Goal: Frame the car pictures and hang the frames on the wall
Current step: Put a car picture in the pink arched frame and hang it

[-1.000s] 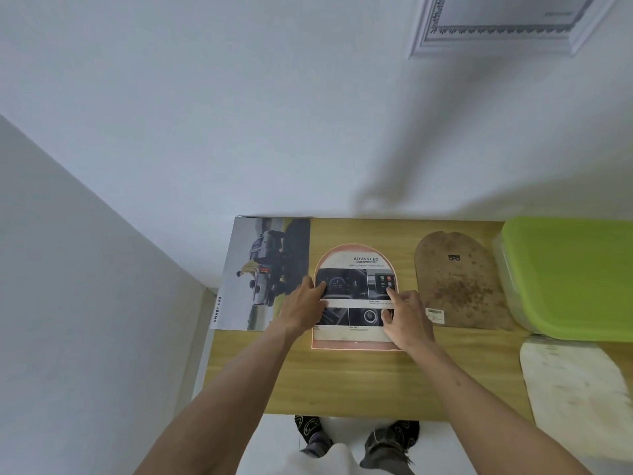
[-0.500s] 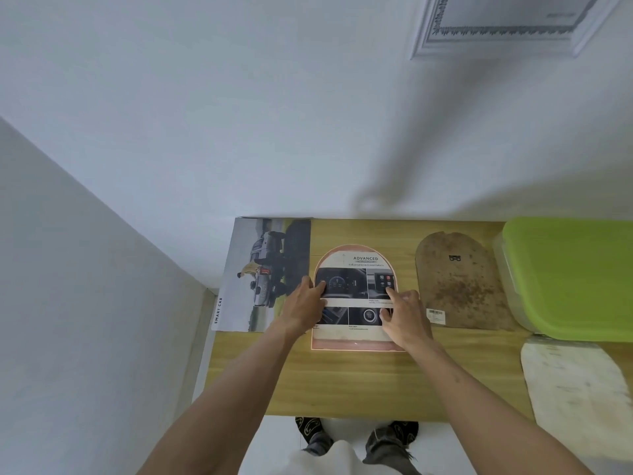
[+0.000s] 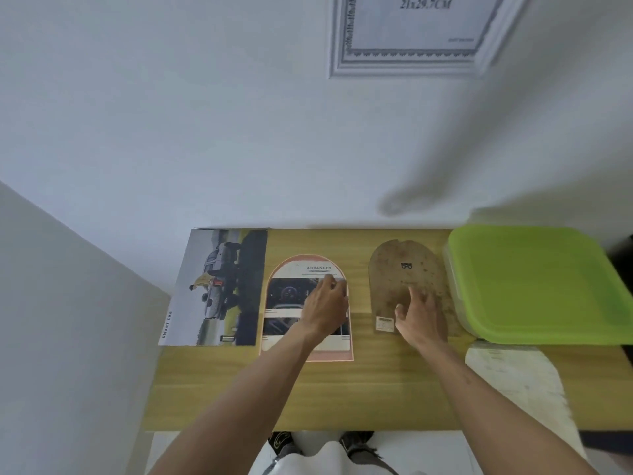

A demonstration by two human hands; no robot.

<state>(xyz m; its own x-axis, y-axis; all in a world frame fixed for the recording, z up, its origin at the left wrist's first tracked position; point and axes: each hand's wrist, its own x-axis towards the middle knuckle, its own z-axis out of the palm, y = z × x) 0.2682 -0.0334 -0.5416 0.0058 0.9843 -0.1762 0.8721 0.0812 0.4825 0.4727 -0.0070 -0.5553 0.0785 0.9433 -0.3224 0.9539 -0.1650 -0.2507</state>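
Fingers (image 3: 334, 284) of the left hand (image 3: 325, 308) press flat on the arched car picture (image 3: 291, 299), while right hand (image 3: 416, 311) fingers spread on the brown backing board (image 3: 404, 269) just right; lifting it carelessly could shift the loose print.

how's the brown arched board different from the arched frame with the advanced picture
The brown arched board is bare and mottled with a small white label; the arched frame is pink-edged with a car picture on it. The right hand touches the board; the left hand rests on the picture. Both lie flat and share the arch shape.
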